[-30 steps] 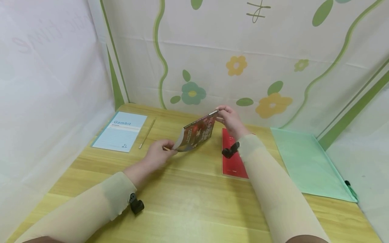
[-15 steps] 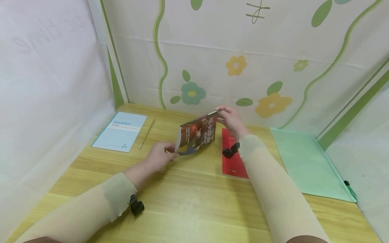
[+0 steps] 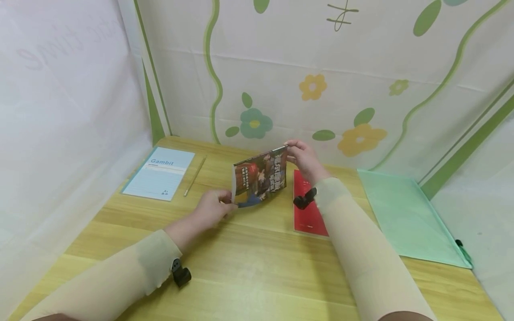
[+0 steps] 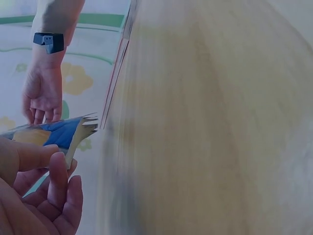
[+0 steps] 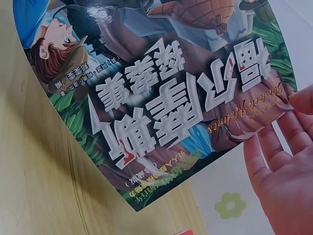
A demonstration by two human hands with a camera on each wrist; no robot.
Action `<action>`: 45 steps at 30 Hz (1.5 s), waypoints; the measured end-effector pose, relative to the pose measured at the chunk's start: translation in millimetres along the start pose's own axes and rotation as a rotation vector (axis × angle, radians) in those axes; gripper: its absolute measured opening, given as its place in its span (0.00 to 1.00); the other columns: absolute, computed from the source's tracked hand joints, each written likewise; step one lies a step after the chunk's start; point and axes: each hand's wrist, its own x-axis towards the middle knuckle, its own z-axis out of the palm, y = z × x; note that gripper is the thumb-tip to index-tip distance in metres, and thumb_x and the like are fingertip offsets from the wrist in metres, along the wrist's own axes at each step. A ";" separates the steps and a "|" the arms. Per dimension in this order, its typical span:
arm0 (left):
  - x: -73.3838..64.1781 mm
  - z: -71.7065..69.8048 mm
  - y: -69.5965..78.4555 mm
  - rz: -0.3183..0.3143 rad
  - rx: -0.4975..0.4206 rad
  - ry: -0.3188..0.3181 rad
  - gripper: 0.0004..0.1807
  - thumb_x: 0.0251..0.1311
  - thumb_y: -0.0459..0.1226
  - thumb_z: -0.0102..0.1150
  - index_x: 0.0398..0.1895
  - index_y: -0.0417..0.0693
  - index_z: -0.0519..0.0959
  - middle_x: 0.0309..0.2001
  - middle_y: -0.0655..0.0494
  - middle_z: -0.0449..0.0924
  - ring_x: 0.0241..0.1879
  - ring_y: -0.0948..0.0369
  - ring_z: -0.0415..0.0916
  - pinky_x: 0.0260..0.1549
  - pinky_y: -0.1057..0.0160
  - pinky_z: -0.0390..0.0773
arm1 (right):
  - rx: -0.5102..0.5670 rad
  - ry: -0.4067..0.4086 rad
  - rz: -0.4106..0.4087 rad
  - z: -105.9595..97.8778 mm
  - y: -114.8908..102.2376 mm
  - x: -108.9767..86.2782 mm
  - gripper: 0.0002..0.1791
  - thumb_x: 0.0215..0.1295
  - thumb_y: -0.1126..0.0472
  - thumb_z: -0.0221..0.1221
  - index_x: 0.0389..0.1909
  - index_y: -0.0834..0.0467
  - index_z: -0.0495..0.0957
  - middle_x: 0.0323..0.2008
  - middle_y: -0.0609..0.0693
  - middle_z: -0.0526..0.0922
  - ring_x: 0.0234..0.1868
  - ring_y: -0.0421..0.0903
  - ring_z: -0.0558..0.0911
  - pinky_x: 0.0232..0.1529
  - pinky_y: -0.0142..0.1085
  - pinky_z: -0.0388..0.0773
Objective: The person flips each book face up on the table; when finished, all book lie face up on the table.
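Observation:
A paperback book (image 3: 261,176) with a colourful illustrated cover is held on its long edge above the table, between both hands. My left hand (image 3: 213,207) pinches its near lower corner, thumb on one side and fingers on the other; the left wrist view shows the page edges fanned slightly beside the thumb (image 4: 39,155). At the far upper corner, my right hand (image 3: 304,158) grips the book's edge. In the right wrist view the cover (image 5: 161,98) carries large silver characters and faces the camera, with the right fingers (image 5: 274,147) at its edge.
A red book (image 3: 307,218) lies under the right forearm, partly hidden. To the right is a green mesh zip pouch (image 3: 409,214). A pale blue notebook (image 3: 158,174) and a pencil (image 3: 194,176) lie at the left. Printed fabric walls (image 3: 281,58) border the wooden table (image 3: 257,267).
The book has turned so its cover faces the head camera more, and its left end has come slightly left and nearer. My left hand moved a little with it; the right stayed nearly still.

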 end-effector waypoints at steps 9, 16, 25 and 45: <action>-1.4 4.0 1.2 -0.016 0.006 -0.002 0.04 0.59 0.30 0.65 0.29 0.39 0.80 0.27 0.42 0.79 0.21 0.54 0.76 0.16 0.64 0.73 | 0.017 -0.022 -0.006 -2.3 -0.1 0.9 0.09 0.74 0.70 0.49 0.43 0.58 0.77 0.29 0.49 0.81 0.37 0.46 0.80 0.54 0.43 0.75; -1.6 7.1 1.0 -0.039 0.020 -0.001 0.05 0.59 0.30 0.65 0.28 0.41 0.80 0.28 0.43 0.79 0.21 0.51 0.77 0.15 0.63 0.74 | 0.015 -0.039 -0.004 -4.4 0.7 1.4 0.09 0.74 0.69 0.49 0.46 0.59 0.77 0.31 0.47 0.80 0.36 0.44 0.79 0.53 0.43 0.74; -2.5 10.6 0.5 -0.104 -0.026 0.015 0.05 0.58 0.28 0.65 0.28 0.40 0.78 0.29 0.49 0.78 0.23 0.48 0.79 0.13 0.65 0.73 | -0.006 -0.033 0.003 -1.7 2.5 5.1 0.09 0.74 0.70 0.49 0.47 0.59 0.77 0.33 0.48 0.81 0.35 0.44 0.79 0.50 0.40 0.74; -11.2 27.7 11.4 -0.210 -0.199 -0.013 0.06 0.56 0.25 0.65 0.35 0.33 0.78 0.30 0.46 0.83 0.16 0.59 0.76 0.23 0.57 0.83 | -0.309 -0.028 0.091 -3.3 -4.2 5.2 0.19 0.73 0.61 0.54 0.62 0.61 0.74 0.57 0.49 0.75 0.51 0.45 0.70 0.46 0.40 0.63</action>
